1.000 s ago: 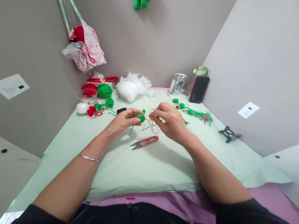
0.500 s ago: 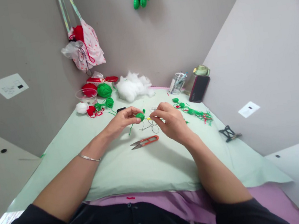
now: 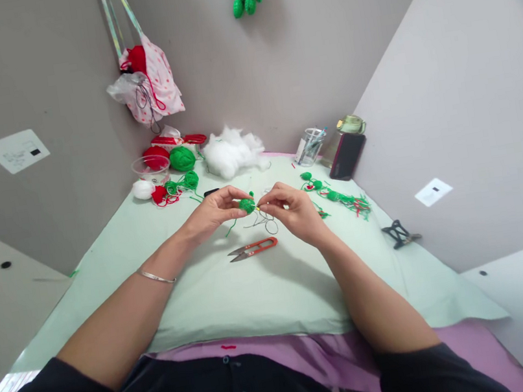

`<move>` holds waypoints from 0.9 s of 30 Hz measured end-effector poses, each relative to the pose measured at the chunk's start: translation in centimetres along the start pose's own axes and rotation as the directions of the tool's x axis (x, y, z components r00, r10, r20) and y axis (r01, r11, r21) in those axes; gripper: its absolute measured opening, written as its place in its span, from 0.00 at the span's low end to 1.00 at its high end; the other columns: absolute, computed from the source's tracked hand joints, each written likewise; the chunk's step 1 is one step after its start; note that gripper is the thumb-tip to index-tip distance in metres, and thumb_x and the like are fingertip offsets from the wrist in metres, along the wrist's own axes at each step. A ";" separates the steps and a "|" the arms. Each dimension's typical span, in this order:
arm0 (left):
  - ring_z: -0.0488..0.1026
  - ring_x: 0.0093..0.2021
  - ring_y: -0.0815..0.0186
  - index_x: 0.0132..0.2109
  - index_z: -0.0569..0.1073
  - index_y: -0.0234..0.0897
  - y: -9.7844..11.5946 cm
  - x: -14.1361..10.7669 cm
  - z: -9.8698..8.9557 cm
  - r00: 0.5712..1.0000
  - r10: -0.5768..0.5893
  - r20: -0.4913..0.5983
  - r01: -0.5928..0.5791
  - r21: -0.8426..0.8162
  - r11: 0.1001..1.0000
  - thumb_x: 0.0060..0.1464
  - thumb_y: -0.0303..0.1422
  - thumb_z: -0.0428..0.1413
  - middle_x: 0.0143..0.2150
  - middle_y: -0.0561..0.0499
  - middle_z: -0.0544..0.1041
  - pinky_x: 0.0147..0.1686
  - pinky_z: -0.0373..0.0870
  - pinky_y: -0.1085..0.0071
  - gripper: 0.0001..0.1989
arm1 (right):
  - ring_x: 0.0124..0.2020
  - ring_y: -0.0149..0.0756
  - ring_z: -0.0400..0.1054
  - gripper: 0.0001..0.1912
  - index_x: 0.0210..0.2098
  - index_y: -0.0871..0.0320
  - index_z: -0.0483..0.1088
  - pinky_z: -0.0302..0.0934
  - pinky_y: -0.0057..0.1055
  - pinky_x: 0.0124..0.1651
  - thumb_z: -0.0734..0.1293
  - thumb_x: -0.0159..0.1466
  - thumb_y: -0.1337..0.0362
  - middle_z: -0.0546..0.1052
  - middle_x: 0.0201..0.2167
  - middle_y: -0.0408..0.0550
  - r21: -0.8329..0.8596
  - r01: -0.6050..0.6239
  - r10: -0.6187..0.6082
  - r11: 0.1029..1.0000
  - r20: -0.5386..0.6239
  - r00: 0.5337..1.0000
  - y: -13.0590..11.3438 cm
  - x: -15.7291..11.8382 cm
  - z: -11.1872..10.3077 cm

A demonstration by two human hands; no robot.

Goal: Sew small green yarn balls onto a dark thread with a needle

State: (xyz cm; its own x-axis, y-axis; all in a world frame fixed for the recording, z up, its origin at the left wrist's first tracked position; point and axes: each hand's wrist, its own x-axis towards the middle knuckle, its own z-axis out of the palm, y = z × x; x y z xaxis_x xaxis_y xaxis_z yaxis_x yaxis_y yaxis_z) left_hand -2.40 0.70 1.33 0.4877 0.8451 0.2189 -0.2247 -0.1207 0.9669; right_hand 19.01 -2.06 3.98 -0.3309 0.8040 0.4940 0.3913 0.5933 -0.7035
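Note:
My left hand (image 3: pixel 219 210) pinches a small green crocheted piece (image 3: pixel 246 205) between thumb and fingers, with a green yarn tail hanging below it. Opposite, my right hand (image 3: pixel 293 211) is closed on a thin needle-like tool (image 3: pixel 256 206) whose tip meets the right side of the piece. A bit of yellow shows there, too small to name. A dark thin cord (image 3: pixel 270 226) lies looped on the table beneath the hands. Nearer to me rest orange-handled thread snips (image 3: pixel 253 249), blades pointing left.
White stuffing (image 3: pixel 234 152) sits against the wall, beside a green yarn ball (image 3: pixel 182 158) and a clear plastic tub (image 3: pixel 151 167). To the right are green crocheted pieces (image 3: pixel 335 195), a pen cup (image 3: pixel 310 147), a leaning phone (image 3: pixel 348 155) and a black clip-like stand (image 3: pixel 401 234).
My right hand has moved slightly left, bringing the thin tool against the green piece. The left hand has turned the piece a little and stays in place.

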 end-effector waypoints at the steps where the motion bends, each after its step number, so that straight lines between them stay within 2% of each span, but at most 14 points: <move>1: 0.74 0.43 0.65 0.44 0.76 0.37 0.0 0.0 0.1 1.000 0.003 0.003 -0.003 -0.010 1.000 0.46 0.30 0.67 0.44 0.49 0.78 0.47 0.67 0.65 0.15 | 0.29 0.31 0.61 0.06 0.33 0.57 0.77 0.56 0.31 0.33 0.70 0.62 0.61 0.69 0.29 0.44 0.083 -0.039 0.037 0.996 0.019 0.999 0.2 0.1 0.0; 4: 0.74 0.43 0.65 0.43 0.76 0.38 0.0 0.0 0.1 1.000 0.025 0.012 -0.024 -0.023 0.999 0.46 0.28 0.67 0.43 0.50 0.78 0.47 0.67 0.65 0.15 | 0.30 0.31 0.61 0.10 0.32 0.57 0.77 0.55 0.31 0.34 0.73 0.58 0.57 0.69 0.29 0.43 0.278 -0.141 0.120 0.950 0.091 0.989 0.8 0.4 0.1; 8: 0.74 0.46 0.64 0.42 0.77 0.38 -0.2 0.1 0.0 0.998 0.064 0.002 -0.064 -0.023 0.998 0.45 0.27 0.67 0.43 0.50 0.78 0.49 0.67 0.65 0.15 | 0.29 0.29 0.59 0.11 0.29 0.58 0.76 0.53 0.30 0.33 0.75 0.55 0.56 0.69 0.27 0.42 0.401 -0.214 0.179 0.890 0.125 0.976 1.3 0.6 0.6; 13: 0.74 0.46 0.63 0.41 0.78 0.38 -0.3 0.1 0.0 0.997 0.074 -0.008 -0.074 -0.034 0.997 0.45 0.27 0.67 0.43 0.50 0.79 0.50 0.68 0.64 0.14 | 0.28 0.28 0.57 0.11 0.29 0.58 0.76 0.50 0.30 0.32 0.75 0.55 0.57 0.68 0.27 0.41 0.422 -0.209 0.180 0.882 0.109 0.978 1.4 0.5 0.9; 20: 0.74 0.44 0.64 0.42 0.78 0.38 -0.2 0.1 0.1 0.999 0.054 -0.002 -0.055 -0.019 0.998 0.43 0.28 0.68 0.43 0.49 0.79 0.48 0.69 0.64 0.16 | 0.30 0.29 0.58 0.10 0.32 0.57 0.78 0.52 0.30 0.33 0.74 0.57 0.56 0.68 0.28 0.42 0.389 -0.204 0.139 0.898 0.189 0.972 1.8 0.6 -0.2; 27: 0.74 0.40 0.65 0.41 0.79 0.37 0.2 -0.3 0.7 0.999 0.013 0.032 -0.013 -0.008 1.000 0.44 0.29 0.68 0.38 0.49 0.79 0.43 0.69 0.66 0.14 | 0.28 0.30 0.58 0.11 0.29 0.56 0.76 0.53 0.29 0.32 0.76 0.54 0.56 0.68 0.26 0.41 0.486 -0.275 0.144 0.830 0.290 0.946 3.4 0.5 -0.1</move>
State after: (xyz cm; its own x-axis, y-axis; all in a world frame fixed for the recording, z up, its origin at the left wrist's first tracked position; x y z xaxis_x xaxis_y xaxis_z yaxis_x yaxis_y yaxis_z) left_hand -2.00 0.10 1.53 0.5113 0.8264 0.2358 -0.2377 -0.1278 0.9629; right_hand 20.23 0.38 1.91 -0.5061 0.8346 0.2177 -0.0013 0.2517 -0.9678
